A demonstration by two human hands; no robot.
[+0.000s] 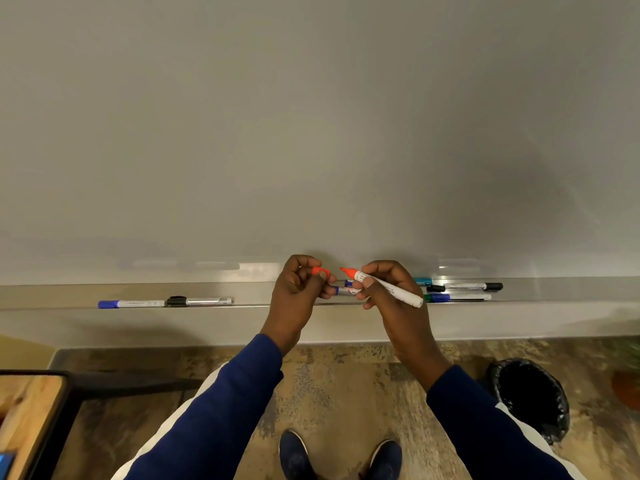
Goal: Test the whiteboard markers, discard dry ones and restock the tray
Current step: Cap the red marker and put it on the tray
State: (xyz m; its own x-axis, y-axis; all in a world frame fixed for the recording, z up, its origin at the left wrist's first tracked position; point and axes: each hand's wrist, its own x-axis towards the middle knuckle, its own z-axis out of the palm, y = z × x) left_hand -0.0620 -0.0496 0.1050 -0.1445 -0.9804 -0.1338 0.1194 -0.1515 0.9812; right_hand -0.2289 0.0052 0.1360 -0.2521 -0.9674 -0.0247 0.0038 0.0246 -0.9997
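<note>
1. My right hand (391, 296) grips the red marker (388, 287), thumb and fingers curled round its white barrel. The bare orange-red tip points left and slightly up, close to the whiteboard (311, 116).
2. My left hand (301, 289) pinches the red cap (320, 271) between thumb and fingertips. The cap is off the marker, near the tip but apart from it.
3. Both hands are just above the tray (52, 296), the metal ledge along the foot of the board.
4. Dark print runs along the red marker's barrel, possibly a brand line, but it is too small and blurred for me to read.
5. Behind my hands a blue-tipped marker (341, 290) lies on the tray, mostly hidden by my fingers.
6. Further left on the tray, a blue-capped marker (131, 303) and a black-capped marker (199, 301) lie end to end. The second has a barcode-like patch near its far end.
7. To the right lie a teal-capped marker (422, 281), a black-ended marker (465, 286) and, at the front edge, a green-and-blue marker (457, 297). Their lettering is unreadable.
8. On the floor, a bin (530, 393) lined with a black bag stands to my right and a wooden table (31, 410) to my left. My dark blue shoes (294, 455) are between them.
</note>
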